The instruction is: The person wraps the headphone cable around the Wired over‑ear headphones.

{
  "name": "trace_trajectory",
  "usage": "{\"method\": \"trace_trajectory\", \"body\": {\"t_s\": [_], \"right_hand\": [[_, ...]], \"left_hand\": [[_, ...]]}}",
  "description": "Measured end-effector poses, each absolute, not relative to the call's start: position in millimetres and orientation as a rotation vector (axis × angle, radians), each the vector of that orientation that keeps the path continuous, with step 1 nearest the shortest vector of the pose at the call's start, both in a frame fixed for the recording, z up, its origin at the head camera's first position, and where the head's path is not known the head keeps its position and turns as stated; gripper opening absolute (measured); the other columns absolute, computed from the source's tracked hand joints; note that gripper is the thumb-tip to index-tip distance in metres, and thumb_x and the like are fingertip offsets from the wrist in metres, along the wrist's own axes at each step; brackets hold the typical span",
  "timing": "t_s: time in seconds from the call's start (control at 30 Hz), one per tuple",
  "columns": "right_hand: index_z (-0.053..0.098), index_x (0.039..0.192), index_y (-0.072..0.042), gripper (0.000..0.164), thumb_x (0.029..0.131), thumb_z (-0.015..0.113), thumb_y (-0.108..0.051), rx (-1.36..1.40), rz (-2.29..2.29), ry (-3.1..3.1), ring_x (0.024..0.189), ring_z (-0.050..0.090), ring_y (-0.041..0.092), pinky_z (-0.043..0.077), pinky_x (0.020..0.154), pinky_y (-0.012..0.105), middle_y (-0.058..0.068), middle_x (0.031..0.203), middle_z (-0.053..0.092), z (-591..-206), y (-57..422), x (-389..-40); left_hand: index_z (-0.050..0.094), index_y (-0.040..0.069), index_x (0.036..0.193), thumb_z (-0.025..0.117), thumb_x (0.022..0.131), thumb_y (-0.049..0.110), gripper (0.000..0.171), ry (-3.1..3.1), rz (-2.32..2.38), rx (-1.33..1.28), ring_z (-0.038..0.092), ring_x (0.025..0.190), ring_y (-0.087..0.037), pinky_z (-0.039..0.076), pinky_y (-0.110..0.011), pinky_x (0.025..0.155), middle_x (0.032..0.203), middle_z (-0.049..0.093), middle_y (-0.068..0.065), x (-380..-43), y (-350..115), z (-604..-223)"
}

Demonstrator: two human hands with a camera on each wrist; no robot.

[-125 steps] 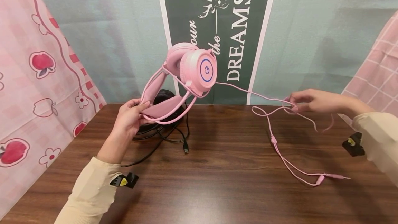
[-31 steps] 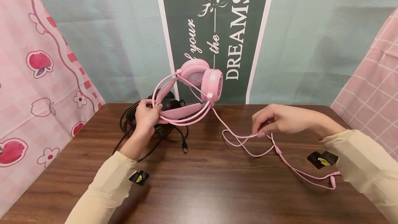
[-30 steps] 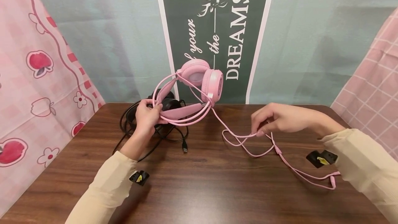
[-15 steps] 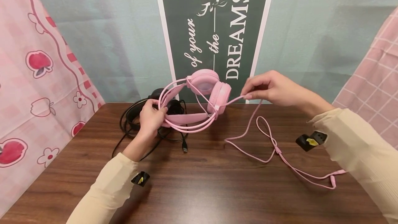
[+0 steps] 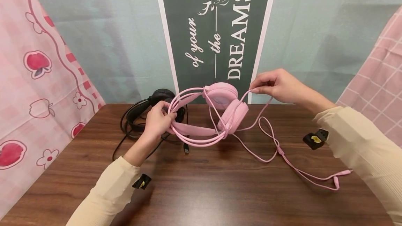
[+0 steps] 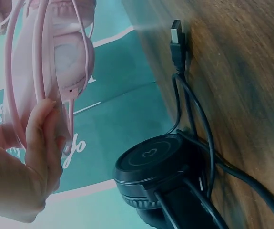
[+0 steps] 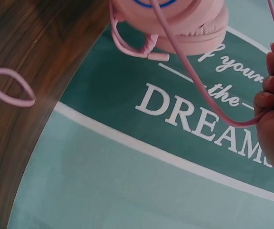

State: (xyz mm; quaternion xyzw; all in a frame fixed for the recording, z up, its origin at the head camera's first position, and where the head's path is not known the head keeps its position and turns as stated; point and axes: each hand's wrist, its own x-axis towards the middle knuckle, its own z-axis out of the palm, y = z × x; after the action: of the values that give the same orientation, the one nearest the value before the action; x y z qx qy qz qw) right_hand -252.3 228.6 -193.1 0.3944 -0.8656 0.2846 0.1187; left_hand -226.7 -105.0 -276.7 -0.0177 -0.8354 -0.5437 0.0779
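My left hand point(image 5: 158, 119) grips the pink headphones point(image 5: 233, 117) by the headband, holding them tilted above the table with the ear cups to the right. In the left wrist view its fingers point(image 6: 41, 138) curl round the band. Strands of the pink cable point(image 5: 267, 105) run along the headband and cross between the ear cups. My right hand point(image 5: 279, 84), raised beyond the ear cups, pinches this cable between thumb and fingertips. From there one stretch runs over the nearer cup; another hangs to the table, ending in two pink plugs point(image 5: 343, 172) at the right.
Black headphones point(image 5: 161, 96) with a tangled black cable lie at the back left, partly behind my left hand. Their USB plug point(image 5: 186, 148) rests on the wooden table point(image 5: 201, 191). A printed cloth point(image 5: 301, 37) hangs along the table's back edge.
The pink headphones have moved right and down with my left hand. My right hand has risen from near the table, drawing the cable across the nearer ear cup.
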Motion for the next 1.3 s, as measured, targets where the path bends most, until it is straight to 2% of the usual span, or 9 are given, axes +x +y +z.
{"method": "trace_trajectory", "body": {"t_s": [0.27,0.5,0.73,0.9,1.07,1.13,1.3], "right_hand": [[0.071,0.083,-0.007,0.015,0.078,0.067,0.006,1.222,0.73,-2.508,0.068,0.054,0.002,0.044,0.061,0.013,-0.003,0.078,0.065,-204.6,234.7,-256.3],[0.071,0.082,-0.008,0.017,0.075,0.068,0.007,1.258,0.682,-2.449,0.066,0.051,0.003,0.041,0.058,0.014,-0.006,0.076,0.062,-210.4,235.0,-259.4],[0.069,0.082,-0.008,0.027,0.072,0.064,0.017,1.288,0.652,-2.444,0.07,0.051,0.004,0.042,0.059,0.014,-0.006,0.078,0.059,-212.0,241.7,-262.1],[0.071,0.082,-0.006,0.023,0.075,0.063,0.014,1.179,0.695,-2.544,0.061,0.048,0.005,0.04,0.049,0.017,-0.003,0.075,0.061,-209.4,253.0,-262.5],[0.071,0.083,-0.007,0.005,0.079,0.069,-0.005,0.89,0.717,-2.773,0.058,0.052,0.007,0.042,0.05,0.02,0.0,0.072,0.064,-206.1,257.8,-260.0],[0.071,0.082,-0.007,0.004,0.078,0.071,-0.009,0.774,0.734,-2.838,0.056,0.052,0.009,0.042,0.049,0.022,0.001,0.069,0.063,-204.9,259.3,-259.5],[0.07,0.083,-0.003,0.007,0.078,0.072,-0.008,0.647,0.88,-2.938,0.045,0.048,0.015,0.043,0.041,0.025,0.007,0.06,0.058,-202.5,263.9,-259.8]], "left_hand": [[0.052,-0.002,0.105,0.059,0.084,0.001,0.022,-2.576,-1.53,-0.103,0.055,0.037,-0.015,0.052,-0.032,0.039,0.068,0.052,-0.016,-217.0,-105.5,-268.8],[0.051,-0.002,0.103,0.058,0.083,0.0,0.021,-2.612,-1.534,-0.143,0.056,0.038,-0.017,0.051,-0.032,0.038,0.07,0.051,-0.016,-212.8,-108.2,-265.3],[0.049,-0.003,0.103,0.057,0.083,-0.002,0.021,-2.704,-1.616,-0.24,0.057,0.041,-0.018,0.053,-0.036,0.041,0.07,0.051,-0.016,-213.4,-114.9,-264.2],[0.05,-0.004,0.103,0.058,0.083,-0.003,0.021,-2.761,-1.666,-0.326,0.056,0.041,-0.017,0.052,-0.039,0.04,0.065,0.052,-0.015,-212.5,-117.4,-266.2],[0.049,-0.005,0.102,0.057,0.083,-0.003,0.021,-2.752,-1.723,-0.346,0.056,0.041,-0.016,0.052,-0.037,0.039,0.065,0.052,-0.014,-212.6,-117.7,-269.4],[0.048,-0.006,0.102,0.056,0.083,-0.003,0.022,-2.739,-1.746,-0.34,0.056,0.041,-0.017,0.052,-0.036,0.039,0.065,0.052,-0.015,-213.0,-118.8,-270.3],[0.046,-0.008,0.105,0.055,0.083,-0.004,0.024,-2.69,-1.812,-0.296,0.057,0.044,-0.017,0.053,-0.036,0.041,0.068,0.052,-0.015,-214.3,-121.9,-271.3]]}}
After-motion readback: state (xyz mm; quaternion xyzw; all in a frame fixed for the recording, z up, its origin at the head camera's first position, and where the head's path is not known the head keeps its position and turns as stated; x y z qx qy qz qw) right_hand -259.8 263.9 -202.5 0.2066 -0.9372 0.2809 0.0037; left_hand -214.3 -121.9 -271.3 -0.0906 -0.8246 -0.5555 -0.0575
